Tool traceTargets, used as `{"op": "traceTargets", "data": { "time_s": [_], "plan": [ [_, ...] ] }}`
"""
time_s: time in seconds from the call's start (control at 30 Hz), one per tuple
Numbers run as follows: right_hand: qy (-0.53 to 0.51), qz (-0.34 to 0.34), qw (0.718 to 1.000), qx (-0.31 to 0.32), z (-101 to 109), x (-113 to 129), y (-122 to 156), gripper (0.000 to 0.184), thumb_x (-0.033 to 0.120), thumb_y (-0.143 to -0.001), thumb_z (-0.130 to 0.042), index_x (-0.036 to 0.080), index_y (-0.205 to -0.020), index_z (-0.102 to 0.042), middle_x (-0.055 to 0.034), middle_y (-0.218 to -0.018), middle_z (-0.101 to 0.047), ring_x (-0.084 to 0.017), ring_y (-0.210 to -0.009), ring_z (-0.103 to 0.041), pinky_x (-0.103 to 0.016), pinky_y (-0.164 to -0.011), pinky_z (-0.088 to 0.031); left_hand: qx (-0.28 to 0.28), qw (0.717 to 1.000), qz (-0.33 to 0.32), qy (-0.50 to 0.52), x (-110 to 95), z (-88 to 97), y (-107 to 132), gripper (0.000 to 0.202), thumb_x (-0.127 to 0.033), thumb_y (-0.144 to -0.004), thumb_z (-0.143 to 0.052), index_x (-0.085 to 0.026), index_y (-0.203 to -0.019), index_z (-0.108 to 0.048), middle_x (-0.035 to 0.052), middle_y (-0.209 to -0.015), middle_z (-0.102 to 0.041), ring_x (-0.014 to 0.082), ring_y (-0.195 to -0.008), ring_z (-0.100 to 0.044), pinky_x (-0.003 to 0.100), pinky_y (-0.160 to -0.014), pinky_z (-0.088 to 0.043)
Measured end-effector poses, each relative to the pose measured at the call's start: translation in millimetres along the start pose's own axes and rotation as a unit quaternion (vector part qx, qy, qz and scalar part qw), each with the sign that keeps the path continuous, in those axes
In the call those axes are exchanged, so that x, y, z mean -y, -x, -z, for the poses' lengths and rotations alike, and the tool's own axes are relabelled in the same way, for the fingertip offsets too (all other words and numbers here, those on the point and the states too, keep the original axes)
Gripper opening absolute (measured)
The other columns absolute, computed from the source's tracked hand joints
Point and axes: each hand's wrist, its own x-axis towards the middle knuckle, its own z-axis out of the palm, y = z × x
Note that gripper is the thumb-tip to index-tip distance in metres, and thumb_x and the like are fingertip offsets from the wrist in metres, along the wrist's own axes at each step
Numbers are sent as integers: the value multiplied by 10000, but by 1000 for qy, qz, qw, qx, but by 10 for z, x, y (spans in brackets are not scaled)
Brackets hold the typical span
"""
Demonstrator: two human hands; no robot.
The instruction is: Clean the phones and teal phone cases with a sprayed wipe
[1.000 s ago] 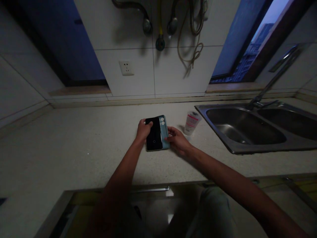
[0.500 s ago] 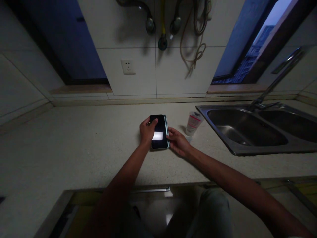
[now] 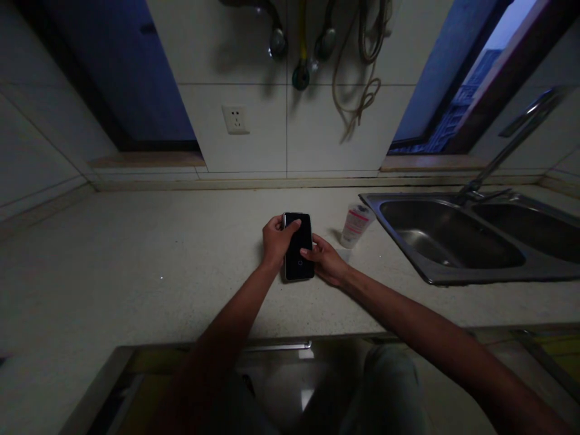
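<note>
A smartphone [image 3: 295,266] with a dark screen is held between both hands over the pale countertop. My left hand [image 3: 274,243] grips its left edge, the thumb lying across the upper screen. From the right, my right hand [image 3: 330,263] grasps the other edge, its thumb over the lower half of the screen. A small faint icon glows near the phone's lower end. Just right of my right hand stands a clear plastic cup [image 3: 356,225] with pink-red print.
A double steel sink [image 3: 435,275] with a tall faucet [image 3: 507,154] occupies the right of the countertop [image 3: 203,266]. On the tiled wall are a power socket [image 3: 235,120], pipe fittings [image 3: 301,75] and a hanging looped cord [image 3: 357,112]. Windows flank the wall.
The phone has shifted slightly right in my hands. Its bright white rectangle is gone and the screen is dark. My right thumb has moved from the phone's edge onto the screen.
</note>
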Motion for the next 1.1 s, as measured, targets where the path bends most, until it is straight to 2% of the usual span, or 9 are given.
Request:
{"op": "traceTargets", "data": {
  "time_s": [0.17, 0.3, 0.4, 0.53, 0.63, 0.73, 0.87, 0.97, 1.1],
  "plan": [
    [-1, 7, 1000, -9, 12, 18, -12, 571, 272, -657, -920, 230, -1152, -640, -4, -958, -772, -162, -798, -719, -281, -751, -573, -18, 998, 35, 53, -43, 16, -17, 420, -389, -543, -885, -178, -787, -617, -16, -704, -640, 122, -617, -563, 250, -599, -442],
    [3, 17, 999, -34, 5, 30, -17, 552, 321, -643, -926, 223, -1125, -676, -11, -931, -778, -162, -750, -704, -278, -708, -563, 10, 988, 67, 141, -75, 35, -72, 383, -428, -594, -865, -165, -733, -622, -19, -676, -604, 110, -620, -544, 241, -610, -427],
    [19, 33, 998, -53, 1, 54, -26, 526, 362, -656, -917, 220, -1116, -706, -28, -953, -781, -181, -788, -709, -289, -728, -564, 22, 980, 95, 174, -81, 52, -107, 352, -383, -606, -875, -150, -747, -652, 5, -696, -631, 126, -647, -573, 257, -642, -455],
    [36, 40, 994, -98, 41, 96, -48, 444, 433, -683, -901, 191, -1012, -727, -25, -879, -767, -167, -756, -695, -264, -686, -564, -11, 975, 101, 199, -40, 64, -125, 316, -334, -655, -880, -138, -765, -657, 19, -737, -656, 130, -679, -602, 281, -706, -489],
    [19, -13, 996, -91, 93, 122, -43, 412, 455, -692, -894, 175, -923, -698, -18, -825, -740, -159, -700, -684, -279, -622, -599, -49, 968, 110, 220, -1, 64, -138, 275, -299, -701, -859, -133, -746, -645, 20, -733, -657, 127, -690, -610, 291, -747, -501],
    [1, -64, 996, -55, 104, 133, -10, 415, 330, -655, -931, 168, -929, -665, -39, -888, -745, -183, -751, -719, -336, -649, -655, -103, 962, 109, 230, 16, 61, -156, 230, -265, -755, -813, -144, -720, -621, 12, -710, -649, 123, -681, -606, 287, -751, -499],
    [-5, -78, 996, -33, 41, 131, 29, 497, 161, -600, -940, 151, -1015, -666, -52, -965, -757, -181, -796, -753, -316, -747, -668, -161, 952, 98, 242, 29, 62, -173, 215, -227, -810, -746, -162, -690, -579, -16, -666, -602, 101, -630, -569, 262, -720, -480],
    [-6, -79, 996, -30, 2, 122, 32, 510, 118, -585, -932, 132, -1023, -672, -68, -950, -759, -199, -804, -764, -337, -797, -665, -180, 949, 96, 242, 66, 75, -189, 224, -198, -830, -698, -175, -671, -542, -30, -648, -561, 90, -612, -549, 252, -710, -477],
    [10, -59, 996, -58, -1, 92, 24, 464, 103, -577, -932, 124, -950, -657, -74, -910, -752, -208, -788, -765, -353, -804, -664, -180, 959, 89, 200, 134, 100, -227, 191, -209, -818, -687, -193, -703, -535, -31, -670, -556, 105, -671, -587, 253, -748, -493]
  ]
}}
